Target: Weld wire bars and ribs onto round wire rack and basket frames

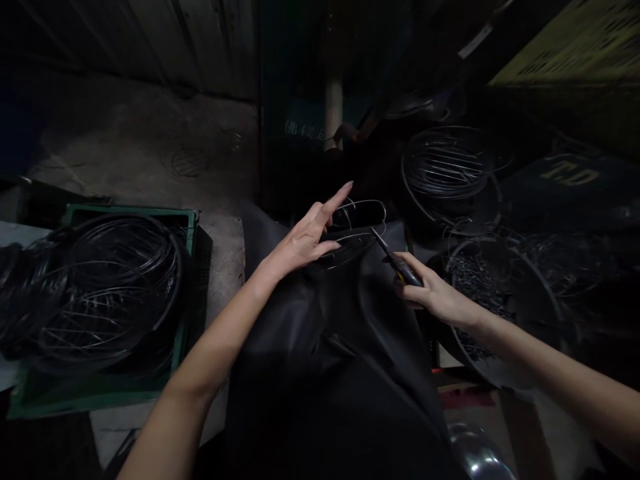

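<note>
Over the lap of a black apron [325,380], my left hand [305,237] has its index finger and thumb stretched apart. The other fingers are partly hidden, and nothing shows in its grasp. Just beyond and beside it is a round wire piece [357,240] with thin curved rods; whether the hand touches it is unclear. My right hand [425,287] is closed around the dark handles of long-nose pliers [393,260], which show a bit of yellow. The slim jaws point up and left, their tip at the right edge of the wire piece.
At left, a green crate [187,220] carries many round wire grilles [115,287]. A stack of similar grilles [447,163] stands at back right. Below it, a bucket [535,280] contains small metal pieces [475,287]. A machine post [333,113] rises ahead. A shiny bowl-like object [475,453] lies low right.
</note>
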{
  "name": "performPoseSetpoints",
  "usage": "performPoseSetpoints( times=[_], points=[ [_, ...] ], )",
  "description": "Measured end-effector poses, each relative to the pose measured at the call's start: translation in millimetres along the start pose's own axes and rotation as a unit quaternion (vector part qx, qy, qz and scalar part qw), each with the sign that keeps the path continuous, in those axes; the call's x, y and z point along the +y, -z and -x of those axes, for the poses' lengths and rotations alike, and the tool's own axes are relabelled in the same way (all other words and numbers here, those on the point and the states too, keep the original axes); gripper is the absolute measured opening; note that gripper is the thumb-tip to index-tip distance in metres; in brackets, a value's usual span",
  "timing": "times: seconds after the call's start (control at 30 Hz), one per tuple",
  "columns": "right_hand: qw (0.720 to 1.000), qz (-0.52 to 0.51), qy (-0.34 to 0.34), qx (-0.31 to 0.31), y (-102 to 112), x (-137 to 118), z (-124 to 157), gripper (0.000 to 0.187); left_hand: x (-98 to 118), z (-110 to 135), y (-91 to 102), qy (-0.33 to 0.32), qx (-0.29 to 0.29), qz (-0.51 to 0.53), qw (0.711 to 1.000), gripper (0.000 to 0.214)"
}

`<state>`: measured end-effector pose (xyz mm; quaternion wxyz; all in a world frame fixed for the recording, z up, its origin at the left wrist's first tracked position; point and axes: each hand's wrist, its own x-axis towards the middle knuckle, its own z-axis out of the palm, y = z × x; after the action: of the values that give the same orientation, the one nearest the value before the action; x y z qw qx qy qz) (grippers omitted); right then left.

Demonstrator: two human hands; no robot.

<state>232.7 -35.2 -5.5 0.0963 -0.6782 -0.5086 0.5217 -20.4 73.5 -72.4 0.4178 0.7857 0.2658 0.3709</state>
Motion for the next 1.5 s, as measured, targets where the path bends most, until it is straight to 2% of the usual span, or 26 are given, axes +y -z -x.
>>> performPoseSetpoints(
  times=[0.07, 0.1, 0.17, 0.23, 0.27, 0.3, 0.33, 0.43, 0.47, 0.57, 0.63, 0.67, 0.73, 0.83, 0.9, 0.93, 0.97, 1.0, 1.07, 1.13, 1.2, 1.3, 1.37, 1.4, 1.47, 1.5],
  points=[
    [0.986, 0.159, 0.045, 0.027, 11.1, -0.6, -2.4, 0.059, -1.8, 1.7, -0.2, 0.006, 0.009, -0.001, 1.000, 0.082],
    [0.964, 0.254, 0.057, 0.049, 16.8, -1.4, -3.7, 0.060, -3.1, 2.6, -0.7, 0.006, 0.015, -0.002, 1.000, 0.080],
    [0.899, 0.424, 0.054, 0.096, 25.8, -3.7, -6.1, 0.061, -5.8, 4.1, -1.9, 0.004, 0.028, -0.005, 1.000, 0.074],
    [0.844, 0.519, 0.043, 0.126, 29.6, -5.7, -7.5, 0.059, -8.0, 4.9, -3.0, 0.009, 0.036, -0.004, 0.999, 0.072],
    [0.834, 0.533, 0.042, 0.134, 29.5, -6.5, -7.6, 0.058, -8.6, 5.2, -3.3, 0.015, 0.037, -0.002, 0.999, 0.071],
    [0.840, 0.523, 0.044, 0.135, 28.2, -7.3, -7.3, 0.058, -8.9, 5.3, -3.4, 0.021, 0.035, 0.001, 0.999, 0.071],
    [0.861, 0.490, 0.047, 0.128, 26.0, -8.2, -6.3, 0.058, -8.9, 5.3, -3.3, 0.026, 0.031, 0.005, 0.999, 0.070],
    [0.961, 0.271, 0.028, 0.047, 17.1, -12.7, -0.3, 0.058, -7.7, 4.8, -2.4, 0.032, 0.018, 0.016, 0.999, 0.068],
    [0.983, 0.183, 0.010, 0.012, 14.3, -14.5, 2.4, 0.059, -7.2, 4.5, -2.1, 0.034, 0.014, 0.018, 0.999, 0.068],
    [0.997, 0.016, -0.054, -0.054, 9.4, -18.1, 9.0, 0.062, -6.0, 4.0, -1.0, 0.047, 0.003, 0.023, 0.999, 0.067],
    [0.997, 0.028, -0.047, -0.056, 11.2, -17.2, 9.8, 0.062, -5.5, 4.1, -0.4, 0.056, -0.004, 0.024, 0.998, 0.068],
    [0.996, 0.075, -0.024, -0.044, 13.8, -16.0, 8.9, 0.062, -5.4, 4.3, -0.1, 0.059, -0.006, 0.024, 0.998, 0.069],
    [0.972, 0.234, 0.031, 0.006, 21.5, -13.1, 5.1, 0.062, -5.1, 4.7, 0.2, 0.062, -0.009, 0.020, 0.998, 0.071],
    [0.871, 0.481, 0.058, 0.084, 33.3, -10.8, -1.6, 0.059, -4.7, 4.8, -0.2, 0.059, -0.009, 0.008, 0.998, 0.072],
    [0.821, 0.557, 0.058, 0.108, 37.6, -10.8, -4.4, 0.055, -4.5, 4.8, -1.3, 0.059, -0.003, -0.005, 0.998, 0.073],
    [0.815, 0.565, 0.059, 0.116, 38.3, -10.9, -5.0, 0.053, -4.4, 4.8, -1.9, 0.061, -0.001, -0.009, 0.998, 0.073],
    [0.823, 0.553, 0.060, 0.120, 38.1, -11.2, -5.1, 0.053, -4.3, 4.8, -2.6, 0.061, -0.001, -0.012, 0.998, 0.073],
    [0.845, 0.519, 0.060, 0.116, 37.0, -11.5, -4.7, 0.054, -4.1, 4.8, -3.3, 0.062, -0.002, -0.013, 0.998, 0.073],
    [0.919, 0.384, 0.049, 0.074, 32.3, -12.8, -2.3, 0.055, -3.5, 4.8, -4.2, 0.062, -0.006, -0.015, 0.998, 0.073],
    [0.983, 0.185, 0.006, 0.003, 24.7, -15.5, 2.0, 0.058, -2.3, 4.7, -4.5, 0.058, -0.007, -0.017, 0.998, 0.071],
    [0.997, -0.003, -0.059, -0.051, 15.2, -18.8, 7.2, 0.061, -0.8, 4.7, -4.1, 0.053, -0.009, -0.016, 0.998, 0.070],
    [0.979, -0.155, -0.108, -0.075, 3.8, -21.1, 13.0, 0.067, 0.8, 5.1, -3.1, 0.048, -0.013, -0.006, 0.999, 0.071],
    [0.981, -0.151, -0.099, -0.074, 2.9, -19.4, 13.7, 0.068, 0.6, 5.9, -2.2, 0.048, -0.013, -0.002, 0.999, 0.072],
    [0.988, -0.113, -0.084, -0.069, 5.1, -17.8, 12.9, 0.067, 0.1, 6.3, -1.8, 0.049, -0.013, -0.001, 0.999, 0.073],
    [0.998, 0.037, -0.026, -0.038, 14.2, -14.9, 9.7, 0.064, -1.4, 7.2, -1.0, 0.049, -0.014, 0.006, 0.999, 0.075],
    [0.990, 0.142, 0.006, -0.012, 20.2, -14.1, 7.6, 0.063, -2.2, 7.4, -0.7, 0.047, -0.013, 0.011, 0.999, 0.075]
  ],
)
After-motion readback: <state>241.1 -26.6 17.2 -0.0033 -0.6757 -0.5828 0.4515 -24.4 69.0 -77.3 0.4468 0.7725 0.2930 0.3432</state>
